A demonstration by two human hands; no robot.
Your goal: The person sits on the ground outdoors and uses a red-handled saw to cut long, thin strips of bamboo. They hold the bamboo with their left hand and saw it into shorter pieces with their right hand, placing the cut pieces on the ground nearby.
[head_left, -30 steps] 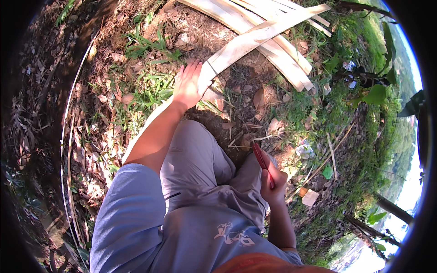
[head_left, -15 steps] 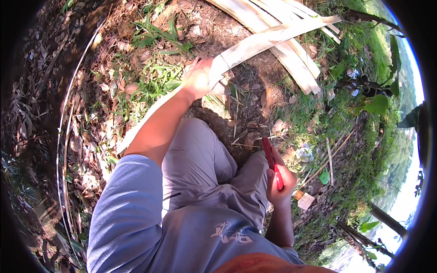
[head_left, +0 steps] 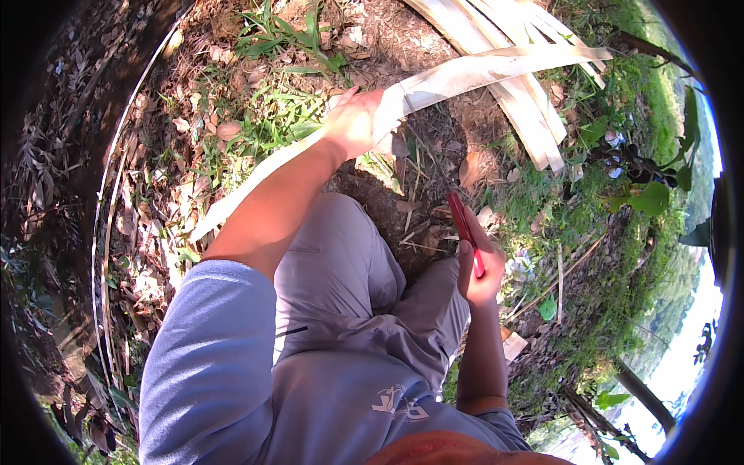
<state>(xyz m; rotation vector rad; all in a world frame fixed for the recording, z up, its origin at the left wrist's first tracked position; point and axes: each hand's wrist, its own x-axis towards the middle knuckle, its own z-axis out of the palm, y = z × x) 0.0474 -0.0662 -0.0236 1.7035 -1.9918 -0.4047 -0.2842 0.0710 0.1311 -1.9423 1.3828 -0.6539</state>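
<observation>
A long, flat, pale strip of wood or bamboo (head_left: 496, 68) runs from beside my left forearm up to the far right. My left hand (head_left: 355, 122) is closed around it near its middle, and part of the strip is hidden behind that hand and forearm. Lower and to the right, my right hand (head_left: 485, 271) grips a slim red-handled knife (head_left: 463, 221). It points away from me, apart from the strip; its thin dark blade is hard to make out against the soil.
More pale strips (head_left: 511, 93) lie stacked on the ground at the far right, under the strip's far end. Long thin canes (head_left: 105, 225) curve along the left. A pale wooden block (head_left: 512, 344) sits beside my right forearm. Leaf litter and grass (head_left: 291, 108) surround my bent knees.
My right hand has moved forward with the knife, away from my lap. The left hand keeps its hold on the strip. The whole view has shifted slightly.
</observation>
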